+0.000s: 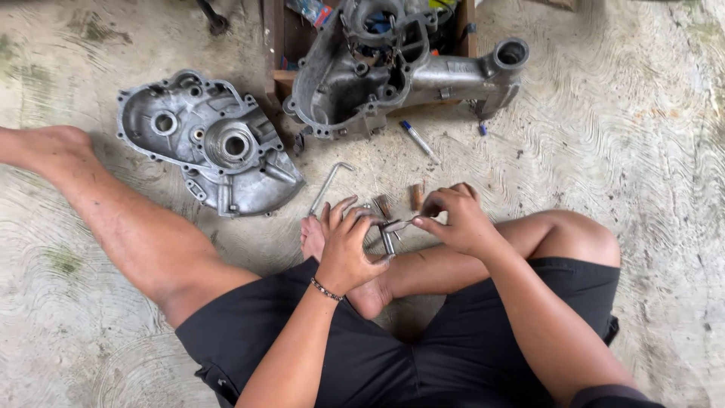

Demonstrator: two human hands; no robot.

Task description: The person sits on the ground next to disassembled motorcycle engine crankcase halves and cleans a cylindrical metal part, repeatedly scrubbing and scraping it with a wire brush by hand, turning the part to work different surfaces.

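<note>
I sit on a concrete floor with my legs folded in front of me. My left hand grips a short metal cylinder that pokes out below its fingers. My right hand pinches a thin metal piece whose tip meets the top of that cylinder. Both hands hover just above my foot. A beaded bracelet sits on my left wrist.
A grey engine case half lies on the floor at left. A larger engine casing rests on a wooden crate at top. Near my hands lie a bent hex key, a marker pen and small brownish parts.
</note>
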